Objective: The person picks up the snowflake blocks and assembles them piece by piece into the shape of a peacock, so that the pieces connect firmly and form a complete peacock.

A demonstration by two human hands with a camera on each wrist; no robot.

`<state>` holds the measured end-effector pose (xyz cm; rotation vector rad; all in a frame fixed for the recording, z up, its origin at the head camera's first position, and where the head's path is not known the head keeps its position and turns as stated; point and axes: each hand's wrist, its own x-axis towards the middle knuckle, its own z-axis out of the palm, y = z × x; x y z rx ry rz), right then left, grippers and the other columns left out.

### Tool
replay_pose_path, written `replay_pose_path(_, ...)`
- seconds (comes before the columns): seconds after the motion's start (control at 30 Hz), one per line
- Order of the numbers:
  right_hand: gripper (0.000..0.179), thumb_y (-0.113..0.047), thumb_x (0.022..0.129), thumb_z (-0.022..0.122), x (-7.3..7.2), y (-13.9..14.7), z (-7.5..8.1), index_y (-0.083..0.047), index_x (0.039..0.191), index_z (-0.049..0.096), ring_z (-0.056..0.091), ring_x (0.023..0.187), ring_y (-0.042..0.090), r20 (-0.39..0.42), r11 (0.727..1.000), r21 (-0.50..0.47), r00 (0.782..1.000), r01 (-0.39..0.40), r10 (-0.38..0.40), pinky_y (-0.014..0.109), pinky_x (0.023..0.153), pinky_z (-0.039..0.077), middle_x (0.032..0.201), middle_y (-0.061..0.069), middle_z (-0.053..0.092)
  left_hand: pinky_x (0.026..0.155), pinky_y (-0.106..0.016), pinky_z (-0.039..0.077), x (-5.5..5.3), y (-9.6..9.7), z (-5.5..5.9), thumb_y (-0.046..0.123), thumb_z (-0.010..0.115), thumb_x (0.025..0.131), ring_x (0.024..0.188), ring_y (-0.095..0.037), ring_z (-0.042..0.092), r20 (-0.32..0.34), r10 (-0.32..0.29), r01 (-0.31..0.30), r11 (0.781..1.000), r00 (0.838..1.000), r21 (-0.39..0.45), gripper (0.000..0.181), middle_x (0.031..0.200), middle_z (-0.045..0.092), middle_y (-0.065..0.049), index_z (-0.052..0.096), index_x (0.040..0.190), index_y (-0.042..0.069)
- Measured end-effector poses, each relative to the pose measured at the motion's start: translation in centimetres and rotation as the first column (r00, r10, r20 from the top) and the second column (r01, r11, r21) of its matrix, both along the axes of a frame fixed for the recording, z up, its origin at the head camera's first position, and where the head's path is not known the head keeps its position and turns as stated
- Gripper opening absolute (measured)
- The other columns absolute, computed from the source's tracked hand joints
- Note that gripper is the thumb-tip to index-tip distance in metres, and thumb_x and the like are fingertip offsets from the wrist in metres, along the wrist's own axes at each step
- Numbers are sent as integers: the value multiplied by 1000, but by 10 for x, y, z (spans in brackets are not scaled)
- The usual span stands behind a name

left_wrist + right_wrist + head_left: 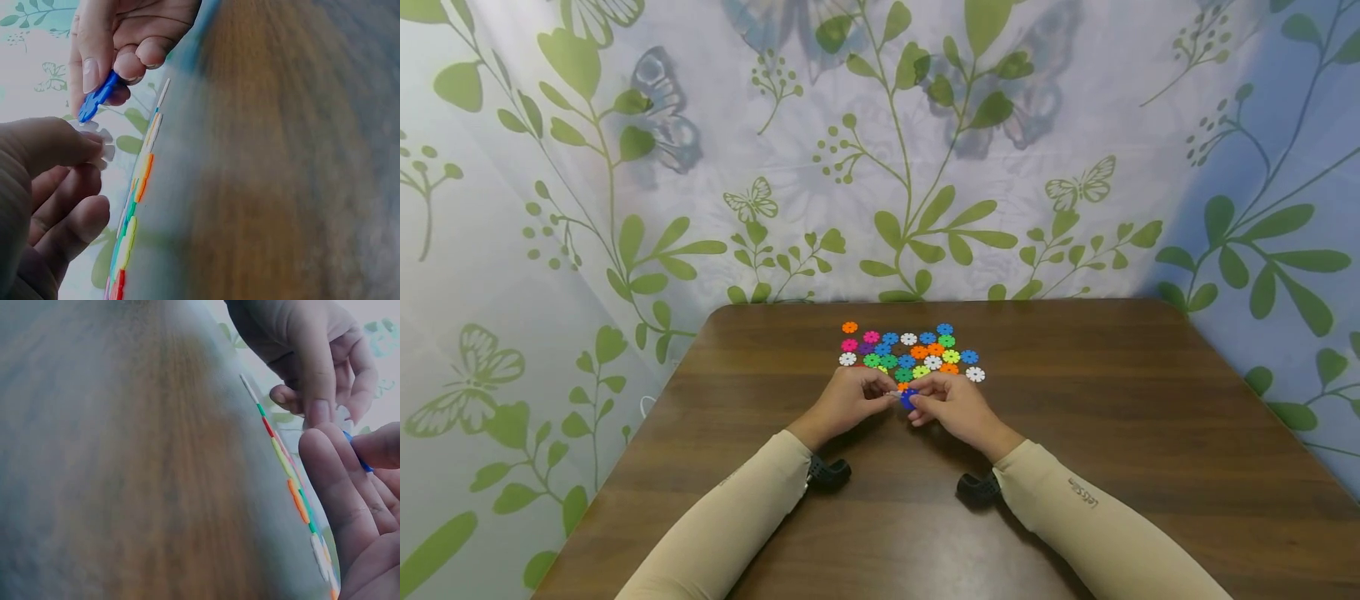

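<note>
Over the table, my left hand [852, 402] pinches a white notched plastic disc [107, 149] between thumb and forefinger. Facing it, my right hand [957, 406] pinches a blue notched disc [98, 100] at its edge. In the left wrist view the blue disc is tilted and meets the rim of the white one. Both hands are close together, just in front of the spread of discs. Fingers partly cover each disc, and the right wrist view shows only a sliver of the blue one [365, 464].
Several flat notched discs in orange, pink, green, white, yellow and blue lie beyond the hands, among them an orange disc [849, 327] and a white disc [975, 374]. A leaf-patterned cloth [820, 208] hangs behind the brown wooden table [1112, 417].
</note>
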<state>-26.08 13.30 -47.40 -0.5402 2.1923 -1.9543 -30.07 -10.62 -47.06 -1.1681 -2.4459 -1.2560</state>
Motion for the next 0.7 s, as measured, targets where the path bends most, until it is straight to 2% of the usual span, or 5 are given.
replay_pose_path(0.13, 25, -1, 102, 68, 1, 0, 1, 12, 123, 66, 76, 82, 38, -22, 1000, -12, 1000, 19, -19, 41, 75, 62, 97, 29, 73, 69, -28, 58, 1, 0, 0, 4, 86, 89, 76, -7, 66, -19, 3, -3, 1000, 1000, 5, 11, 87, 73, 8, 80, 98, 8)
replay_pose_path(0.23, 26, -2, 102, 69, 2, 0, 2, 14, 123, 66, 76, 82, 39, -35, 999, -24, 999, 37, -38, 42, 76, 62, 95, 28, 73, 71, -28, 58, 1, 0, 0, 5, 86, 89, 78, -7, 66, -38, -5, 5, 1000, 999, 13, 11, 89, 73, 7, 80, 98, 8)
replay_pose_path(0.43, 25, 1, 102, 68, 0, 0, 1, 14, 123, 65, 76, 81, 34, 9, 998, -50, 1000, 24, -24, 43, 76, 62, 98, 28, 73, 71, -27, 58, 2, 1, 1, 4, 86, 88, 78, -7, 66, -93, -17, 19, 1000, 996, 22, 12, 90, 75, 3, 81, 99, 7)
replay_pose_path(0.57, 25, 1, 103, 67, 0, 0, 0, 14, 124, 66, 76, 81, 33, 42, 998, -57, 999, 10, -8, 43, 77, 62, 101, 30, 73, 70, -26, 58, 2, 0, 0, 2, 86, 88, 80, -7, 66, -151, -44, 47, 999, 987, 18, 13, 91, 76, 3, 83, 99, 7)
replay_pose_path(0.7, 24, 1, 103, 66, 0, 1, 1, 13, 124, 67, 76, 81, 33, 52, 999, -55, 999, 0, 3, 43, 77, 62, 102, 30, 73, 71, -24, 56, 2, 1, 2, 1, 85, 89, 82, -8, 67, -220, -99, 104, 995, 970, 10, 12, 94, 77, 1, 83, 99, 6)
